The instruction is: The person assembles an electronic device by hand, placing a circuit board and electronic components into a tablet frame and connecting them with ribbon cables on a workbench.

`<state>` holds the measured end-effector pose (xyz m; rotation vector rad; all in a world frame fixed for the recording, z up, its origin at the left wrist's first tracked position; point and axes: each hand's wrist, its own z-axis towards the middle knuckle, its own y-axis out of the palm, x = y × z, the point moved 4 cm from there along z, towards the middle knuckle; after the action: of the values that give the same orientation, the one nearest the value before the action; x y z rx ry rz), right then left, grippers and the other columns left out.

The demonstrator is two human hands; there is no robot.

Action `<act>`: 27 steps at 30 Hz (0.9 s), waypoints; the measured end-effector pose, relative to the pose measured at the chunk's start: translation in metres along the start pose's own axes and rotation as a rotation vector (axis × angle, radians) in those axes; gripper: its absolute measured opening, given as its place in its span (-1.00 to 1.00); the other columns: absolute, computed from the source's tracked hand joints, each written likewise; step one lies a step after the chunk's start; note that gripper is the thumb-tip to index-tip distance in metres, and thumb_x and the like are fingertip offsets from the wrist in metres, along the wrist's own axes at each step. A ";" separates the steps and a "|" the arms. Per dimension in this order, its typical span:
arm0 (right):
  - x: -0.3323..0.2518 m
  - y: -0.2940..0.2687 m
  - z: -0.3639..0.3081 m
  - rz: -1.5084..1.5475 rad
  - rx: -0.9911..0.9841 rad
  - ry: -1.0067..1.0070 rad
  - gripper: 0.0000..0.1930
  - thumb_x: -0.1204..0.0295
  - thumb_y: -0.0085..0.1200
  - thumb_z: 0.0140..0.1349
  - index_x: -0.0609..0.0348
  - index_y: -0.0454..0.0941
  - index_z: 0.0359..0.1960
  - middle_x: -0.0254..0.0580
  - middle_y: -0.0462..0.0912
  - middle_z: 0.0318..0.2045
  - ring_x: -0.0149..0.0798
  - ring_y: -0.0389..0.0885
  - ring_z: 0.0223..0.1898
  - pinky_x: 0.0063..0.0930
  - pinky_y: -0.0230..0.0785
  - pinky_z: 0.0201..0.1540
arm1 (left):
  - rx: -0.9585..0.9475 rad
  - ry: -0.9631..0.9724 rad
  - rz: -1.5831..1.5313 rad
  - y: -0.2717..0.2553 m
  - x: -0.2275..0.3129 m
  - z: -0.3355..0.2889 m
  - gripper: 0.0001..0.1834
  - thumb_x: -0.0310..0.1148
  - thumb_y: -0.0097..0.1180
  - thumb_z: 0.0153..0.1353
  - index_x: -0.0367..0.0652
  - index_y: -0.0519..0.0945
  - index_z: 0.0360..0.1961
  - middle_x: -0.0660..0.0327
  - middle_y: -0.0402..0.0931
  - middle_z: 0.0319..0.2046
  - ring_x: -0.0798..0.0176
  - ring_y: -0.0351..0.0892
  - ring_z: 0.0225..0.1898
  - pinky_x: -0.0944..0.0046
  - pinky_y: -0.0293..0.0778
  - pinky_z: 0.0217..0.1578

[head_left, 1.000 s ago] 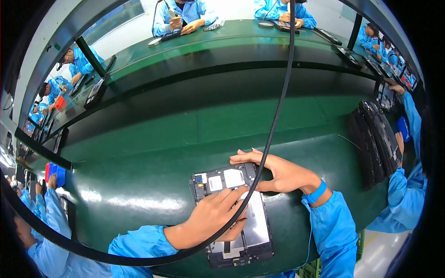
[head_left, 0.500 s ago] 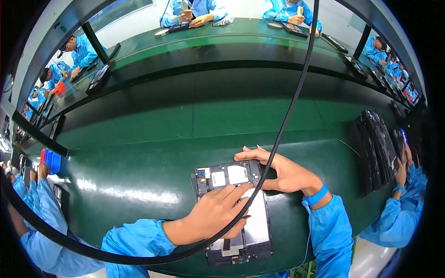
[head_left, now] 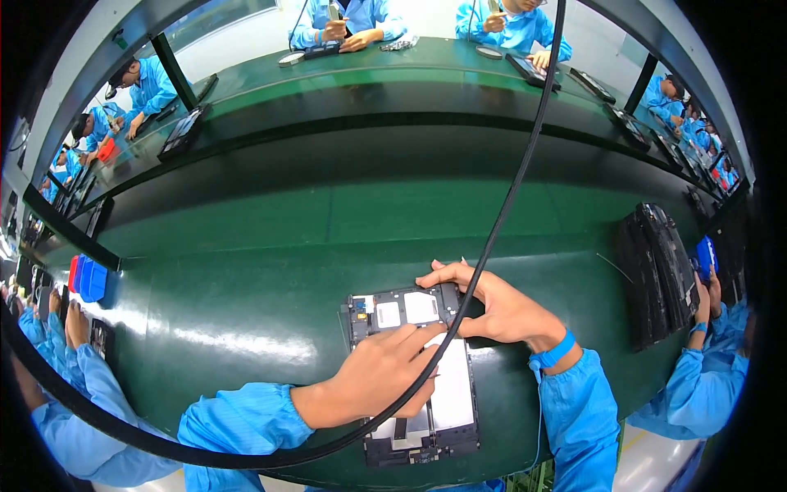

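An opened tablet (head_left: 453, 398) lies on the green table, its black frame and pale inner plates facing up. My left hand (head_left: 381, 373) rests over its middle, fingers curled and pressed together against the inside; whatever is under the fingertips is hidden. At the tablet's upper right corner, my right hand (head_left: 512, 310) grips the edge, thumb on the inner side and fingers around the far end. A blue band (head_left: 556, 353) with a thin cord circles my right wrist.
A thick black cable (head_left: 510, 205) arcs in front of the view, across my left hand. Dark tablets (head_left: 656, 279) stand stacked at the right. Blue and red bins (head_left: 93, 280) sit at the left. Co-workers in blue work on both sides and across the green table (head_left: 246, 320).
Both hands stay nearly in place on the tablet, the left fingers shifting slightly. Across the table, a co-worker's hand at the right has moved onto a device.
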<state>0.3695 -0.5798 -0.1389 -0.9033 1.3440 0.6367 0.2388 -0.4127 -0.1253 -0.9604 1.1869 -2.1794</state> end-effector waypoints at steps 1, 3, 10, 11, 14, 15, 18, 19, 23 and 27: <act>0.002 0.000 0.001 0.034 -0.002 0.022 -0.29 0.63 0.28 0.08 0.18 0.54 0.38 -0.07 0.58 0.41 0.02 0.23 0.65 0.00 -0.34 0.77 | 0.002 0.002 0.002 0.000 -0.001 0.000 -0.52 -0.28 0.42 0.07 -0.38 0.67 -0.04 -0.01 0.60 0.20 0.09 0.66 -0.11 0.17 0.71 -0.22; 0.004 0.001 0.002 0.063 -0.003 0.041 -0.27 0.67 0.29 0.04 0.15 0.58 0.38 -0.08 0.56 0.46 0.10 0.05 0.75 0.00 -0.18 0.75 | 0.084 -0.033 -0.066 -0.004 -0.003 -0.001 -0.62 -0.29 0.39 0.14 -0.32 0.67 -0.09 0.05 0.67 0.12 0.10 0.65 -0.15 0.18 0.69 -0.26; 0.005 0.002 0.004 0.023 -0.008 -0.061 -0.42 0.70 0.27 0.19 0.26 0.51 0.30 -0.04 0.55 0.37 -0.12 0.44 0.50 -0.16 0.15 0.65 | 0.240 -0.022 -0.059 -0.028 -0.022 -0.014 -0.74 -0.24 0.31 0.31 -0.16 0.67 -0.09 0.18 0.66 -0.09 0.02 0.57 -0.22 0.05 0.59 -0.28; 0.004 -0.001 0.000 0.042 0.013 -0.054 -0.43 0.71 0.28 0.21 0.25 0.52 0.30 -0.04 0.54 0.38 -0.13 0.44 0.50 -0.16 0.14 0.65 | 0.290 -0.018 -0.028 -0.034 -0.022 -0.015 -0.76 -0.25 0.29 0.31 -0.15 0.67 -0.10 0.15 0.63 -0.13 0.00 0.55 -0.25 0.08 0.57 -0.29; 0.001 0.003 0.001 -0.020 0.024 -0.016 -0.46 0.71 0.26 0.27 0.24 0.53 0.31 -0.03 0.52 0.43 -0.08 0.36 0.59 -0.13 0.12 0.67 | 0.406 -0.079 0.058 -0.042 -0.043 -0.040 -0.82 -0.26 0.26 0.33 -0.11 0.67 -0.14 0.20 0.64 -0.30 0.05 0.54 -0.33 0.08 0.54 -0.36; 0.000 0.002 0.000 -0.049 0.061 -0.003 -0.47 0.70 0.24 0.29 0.24 0.53 0.32 -0.03 0.52 0.44 -0.07 0.32 0.62 -0.13 0.13 0.68 | 0.410 -0.183 0.072 -0.043 -0.051 -0.047 -0.83 -0.33 0.25 0.33 -0.13 0.67 -0.12 0.20 0.63 -0.42 0.06 0.55 -0.42 0.07 0.51 -0.40; 0.011 0.004 0.003 0.063 0.125 -0.038 -0.52 0.69 0.19 0.37 0.27 0.53 0.32 0.02 0.54 0.42 -0.08 0.41 0.58 -0.12 0.16 0.66 | 0.360 -0.410 0.042 -0.039 -0.057 -0.064 -0.82 -0.37 0.24 0.35 -0.14 0.67 -0.06 0.25 0.58 -0.61 0.09 0.57 -0.57 0.04 0.47 -0.47; 0.013 0.002 0.001 0.108 0.181 -0.059 -0.54 0.68 0.18 0.40 0.29 0.53 0.32 0.03 0.55 0.41 -0.10 0.46 0.55 -0.13 0.17 0.65 | 0.300 -0.523 -0.011 -0.035 -0.059 -0.066 -0.80 -0.36 0.24 0.38 -0.13 0.66 -0.02 0.28 0.54 -0.68 0.11 0.58 -0.63 0.01 0.45 -0.51; 0.024 0.002 -0.006 0.027 0.301 -0.156 -0.57 0.68 0.15 0.43 0.33 0.52 0.32 0.05 0.59 0.38 -0.12 0.58 0.45 -0.16 0.25 0.61 | 0.259 -0.619 -0.250 -0.031 -0.056 -0.061 -0.66 -0.38 0.26 0.38 -0.12 0.58 0.14 0.22 0.69 -0.59 0.10 0.62 -0.65 0.04 0.42 -0.54; 0.018 0.008 -0.004 0.020 0.386 -0.154 -0.59 0.70 0.14 0.44 0.35 0.52 0.30 0.01 0.63 0.32 -0.17 0.65 0.38 -0.20 0.34 0.55 | 0.146 -0.719 -0.423 -0.038 -0.063 -0.060 -0.60 -0.45 0.24 0.40 -0.16 0.50 0.23 0.22 0.73 -0.52 0.26 0.61 -0.60 0.13 0.42 -0.48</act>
<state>0.3632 -0.5807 -0.1582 -0.5192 1.2803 0.4310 0.2303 -0.3189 -0.1379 -1.8415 0.5046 -1.8777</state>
